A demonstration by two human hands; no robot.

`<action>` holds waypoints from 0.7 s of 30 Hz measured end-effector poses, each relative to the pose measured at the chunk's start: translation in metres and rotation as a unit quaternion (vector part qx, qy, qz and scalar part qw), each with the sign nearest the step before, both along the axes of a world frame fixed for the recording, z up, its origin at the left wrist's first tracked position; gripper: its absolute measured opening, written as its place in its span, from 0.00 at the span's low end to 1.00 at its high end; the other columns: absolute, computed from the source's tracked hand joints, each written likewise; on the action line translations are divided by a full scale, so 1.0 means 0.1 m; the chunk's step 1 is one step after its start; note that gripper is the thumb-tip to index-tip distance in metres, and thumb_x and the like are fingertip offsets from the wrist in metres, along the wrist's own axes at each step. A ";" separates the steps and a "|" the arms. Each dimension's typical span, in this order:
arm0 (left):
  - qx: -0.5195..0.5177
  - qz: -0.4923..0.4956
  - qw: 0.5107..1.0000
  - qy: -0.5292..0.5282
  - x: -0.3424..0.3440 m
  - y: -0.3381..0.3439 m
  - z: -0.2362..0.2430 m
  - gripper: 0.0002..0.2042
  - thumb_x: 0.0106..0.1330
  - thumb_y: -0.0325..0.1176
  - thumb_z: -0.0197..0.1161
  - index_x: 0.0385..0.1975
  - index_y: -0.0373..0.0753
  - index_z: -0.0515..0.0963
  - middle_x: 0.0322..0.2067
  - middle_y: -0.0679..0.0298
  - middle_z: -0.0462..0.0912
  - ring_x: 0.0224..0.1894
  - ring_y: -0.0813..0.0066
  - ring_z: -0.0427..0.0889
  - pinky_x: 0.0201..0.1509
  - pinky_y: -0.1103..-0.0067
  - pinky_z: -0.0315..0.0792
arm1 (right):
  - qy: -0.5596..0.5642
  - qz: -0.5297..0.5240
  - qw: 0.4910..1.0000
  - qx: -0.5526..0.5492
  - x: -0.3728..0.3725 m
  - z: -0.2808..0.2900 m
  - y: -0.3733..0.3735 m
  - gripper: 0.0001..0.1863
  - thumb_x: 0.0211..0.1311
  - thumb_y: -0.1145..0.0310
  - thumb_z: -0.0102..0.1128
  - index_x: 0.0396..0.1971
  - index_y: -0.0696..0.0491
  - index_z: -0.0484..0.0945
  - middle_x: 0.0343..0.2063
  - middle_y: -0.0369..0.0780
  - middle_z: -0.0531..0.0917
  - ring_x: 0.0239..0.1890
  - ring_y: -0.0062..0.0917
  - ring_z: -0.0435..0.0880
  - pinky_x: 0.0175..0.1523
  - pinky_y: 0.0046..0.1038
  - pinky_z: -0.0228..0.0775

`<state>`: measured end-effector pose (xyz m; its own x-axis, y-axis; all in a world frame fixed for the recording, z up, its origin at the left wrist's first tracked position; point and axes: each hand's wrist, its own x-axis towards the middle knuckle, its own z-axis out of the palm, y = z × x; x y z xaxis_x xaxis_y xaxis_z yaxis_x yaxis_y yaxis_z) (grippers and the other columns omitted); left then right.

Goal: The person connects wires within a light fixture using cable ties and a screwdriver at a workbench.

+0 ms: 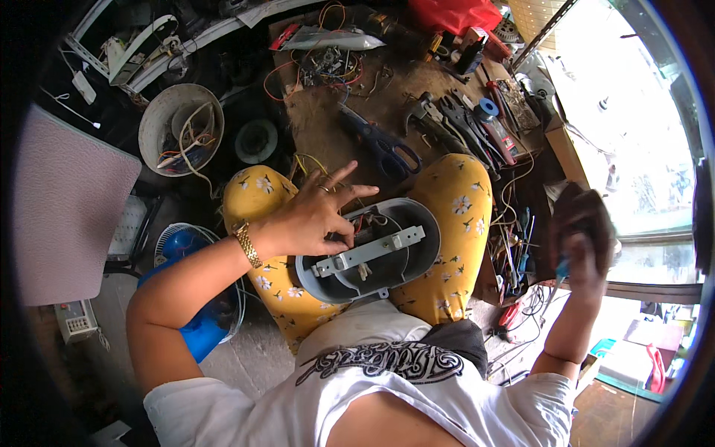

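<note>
A grey oval plastic housing [417, 249] lies open on my lap, between my knees in yellow flowered trousers. A pale metal bar [370, 251] runs across its inside, with small wires at its far rim. My left hand [316, 216] rests on the housing's left rim, thumb and fingertips pinched at the parts inside, two fingers spread upward. A gold watch sits on that wrist. My right hand [585, 238] is raised off to the right, away from the housing, closed around a tool with a blue handle [564, 267] and a thin shaft pointing down.
A low brown board [335, 123] ahead carries blue-handled scissors [387, 149], pliers [439, 123], tape and a wired circuit board [328, 65]. A white bucket [179, 127] of cables stands at left, a blue fan [190, 249] by my left knee. Screwdrivers and cables lie on the floor at right.
</note>
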<state>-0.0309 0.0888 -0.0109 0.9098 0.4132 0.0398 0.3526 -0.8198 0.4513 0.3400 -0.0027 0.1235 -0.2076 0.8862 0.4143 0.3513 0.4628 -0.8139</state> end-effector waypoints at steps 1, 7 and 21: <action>0.002 0.028 1.000 0.006 0.01 -0.04 0.02 0.05 0.50 0.39 0.75 0.25 0.54 0.85 0.70 0.69 0.63 0.76 0.46 0.46 0.69 0.40 0.52 | -0.060 0.018 0.998 -0.009 -0.07 -0.08 0.04 0.13 0.61 0.63 0.61 0.33 0.60 0.75 0.26 0.41 0.77 0.23 0.27 0.75 0.28 0.26 0.65; -0.071 0.088 0.993 0.015 -0.02 -0.12 0.10 0.05 0.49 0.39 0.74 0.25 0.52 0.85 0.62 0.68 0.73 0.64 0.57 0.67 0.64 0.56 0.61 | -0.186 0.121 0.966 -0.133 -0.48 -0.44 0.12 0.07 0.56 0.77 0.65 0.35 0.58 0.78 0.31 0.43 0.81 0.32 0.37 0.84 0.38 0.34 0.77; -0.048 0.156 0.987 -0.005 0.02 -0.38 0.26 0.07 0.53 0.32 0.67 0.31 0.45 0.78 0.61 0.63 0.73 0.58 0.56 0.71 0.58 0.60 0.66 | -0.253 0.259 0.894 -0.264 -0.68 -1.02 -0.13 0.20 0.53 0.65 0.70 0.48 0.49 0.84 0.28 0.40 0.86 0.29 0.37 0.85 0.34 0.37 0.80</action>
